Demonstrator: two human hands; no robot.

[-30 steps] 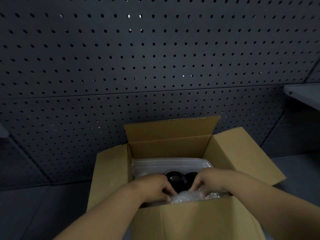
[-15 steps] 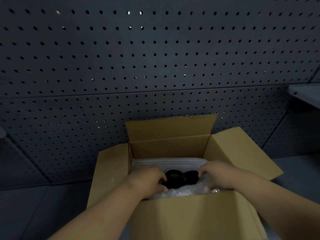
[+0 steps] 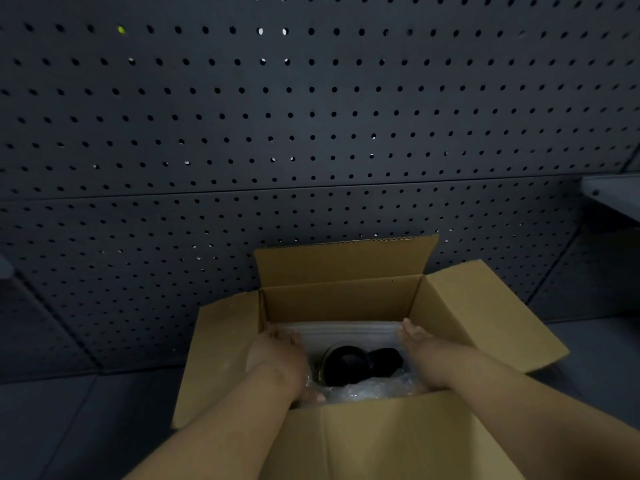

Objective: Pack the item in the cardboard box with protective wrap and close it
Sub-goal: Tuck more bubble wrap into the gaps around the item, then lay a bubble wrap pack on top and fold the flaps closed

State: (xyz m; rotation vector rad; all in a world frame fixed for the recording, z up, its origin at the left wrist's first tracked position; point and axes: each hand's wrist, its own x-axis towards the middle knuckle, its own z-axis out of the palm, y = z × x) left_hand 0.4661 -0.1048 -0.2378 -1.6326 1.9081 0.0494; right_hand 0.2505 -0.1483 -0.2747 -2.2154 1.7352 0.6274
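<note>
While open, corrugated box (image 3: 363, 441) holds bubble wrap (image 3: 374, 391).

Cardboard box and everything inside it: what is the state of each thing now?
Cardboard box: open, all flaps up or out.
Black item: inside, uncovered on top.
Bubble wrap: bunched by the near wall.
White foam sheet: against the far wall.
Left hand: inside, fingers extended.
Right hand: inside, fingers extended.

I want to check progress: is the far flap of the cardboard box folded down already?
No, the far flap stands upright against the pegboard, so the cardboard box is open.
</note>
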